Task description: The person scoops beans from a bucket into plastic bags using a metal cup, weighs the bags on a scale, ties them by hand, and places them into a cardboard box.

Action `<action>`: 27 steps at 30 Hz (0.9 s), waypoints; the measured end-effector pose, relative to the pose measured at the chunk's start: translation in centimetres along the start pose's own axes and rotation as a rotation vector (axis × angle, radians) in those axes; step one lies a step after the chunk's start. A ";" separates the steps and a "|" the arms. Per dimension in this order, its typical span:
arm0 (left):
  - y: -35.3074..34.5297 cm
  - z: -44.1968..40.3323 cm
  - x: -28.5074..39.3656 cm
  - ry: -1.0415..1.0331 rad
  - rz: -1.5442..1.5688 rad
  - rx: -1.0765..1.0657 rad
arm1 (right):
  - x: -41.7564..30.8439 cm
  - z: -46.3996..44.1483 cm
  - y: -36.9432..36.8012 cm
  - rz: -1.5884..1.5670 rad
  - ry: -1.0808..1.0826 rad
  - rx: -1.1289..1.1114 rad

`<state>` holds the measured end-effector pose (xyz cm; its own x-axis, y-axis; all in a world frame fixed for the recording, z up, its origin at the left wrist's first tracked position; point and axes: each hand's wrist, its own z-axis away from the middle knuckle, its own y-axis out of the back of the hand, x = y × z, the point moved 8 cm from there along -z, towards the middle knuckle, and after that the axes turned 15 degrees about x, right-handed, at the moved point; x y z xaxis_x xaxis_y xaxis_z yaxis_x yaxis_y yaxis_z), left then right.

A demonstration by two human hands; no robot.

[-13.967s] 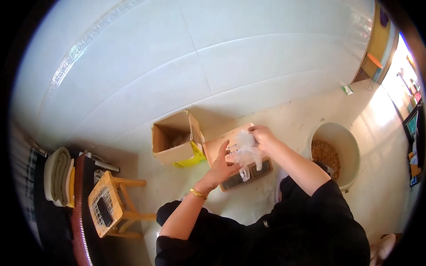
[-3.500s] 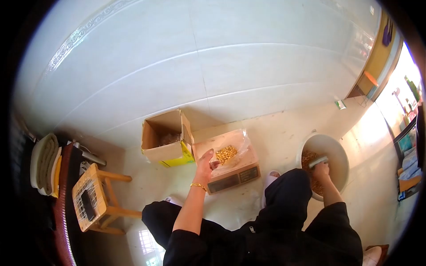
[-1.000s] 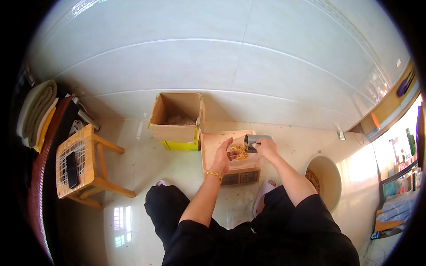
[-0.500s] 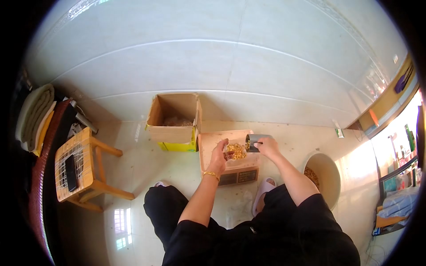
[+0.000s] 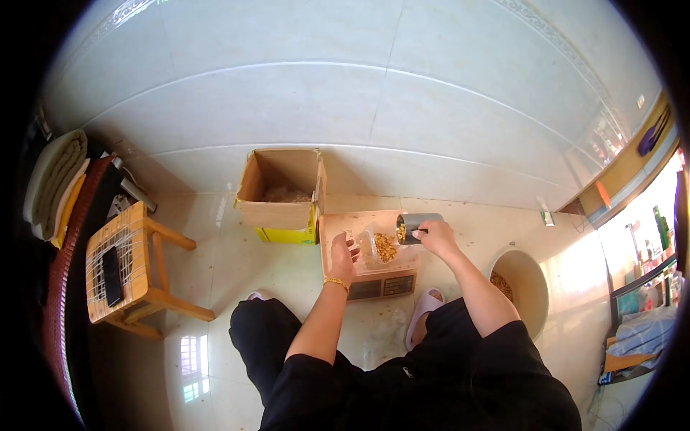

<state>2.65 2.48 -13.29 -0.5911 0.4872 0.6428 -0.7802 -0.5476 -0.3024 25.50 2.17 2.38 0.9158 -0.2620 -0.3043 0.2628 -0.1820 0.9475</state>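
A clear plastic bag of yellow kernels rests on the pan of a weighing scale, whose dark display and keypad face me. My left hand hovers over the scale's left side, fingers apart and holding nothing, a small gap from the bag. In my right hand is the handle of a dark metal cup. The cup lies tilted on its side just right of the bag, its mouth toward it, with kernels showing inside.
A cardboard box with clear plastic in it stands behind the scale's left. To the right is a pale bucket partly filled with kernels. At left, a wooden stool carries a black phone. Shelves line the right.
My left hand has let go of the bag and drawn back to the left. The cup is still in my right hand beside the bag, now raised slightly.
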 end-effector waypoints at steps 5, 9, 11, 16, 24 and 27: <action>0.7 -0.5 -0.2 -0.006 -0.010 0.054 | 0.0 0.4 0.7 -0.030 0.015 0.010; 0.8 -1.0 -0.3 -0.031 -0.024 0.045 | 0.3 0.8 0.4 -0.018 0.023 0.032; 0.8 -0.9 -0.1 -0.029 -0.016 0.051 | 0.6 0.7 0.0 0.015 0.016 0.032; 0.6 -0.8 0.0 -0.044 -0.029 0.031 | -0.2 1.2 0.6 -0.018 0.042 0.023; 0.6 -0.2 0.1 -0.036 -0.075 0.052 | -0.6 1.5 0.5 -0.022 0.019 -0.033; 0.7 -0.3 0.1 -0.040 -0.086 0.064 | -0.5 1.7 0.8 -0.017 0.009 -0.036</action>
<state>1.95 2.38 -13.65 -0.5130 0.5072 0.6925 -0.8123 -0.5478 -0.2005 24.75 0.56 3.14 0.9138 -0.2503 -0.3199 0.2891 -0.1523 0.9451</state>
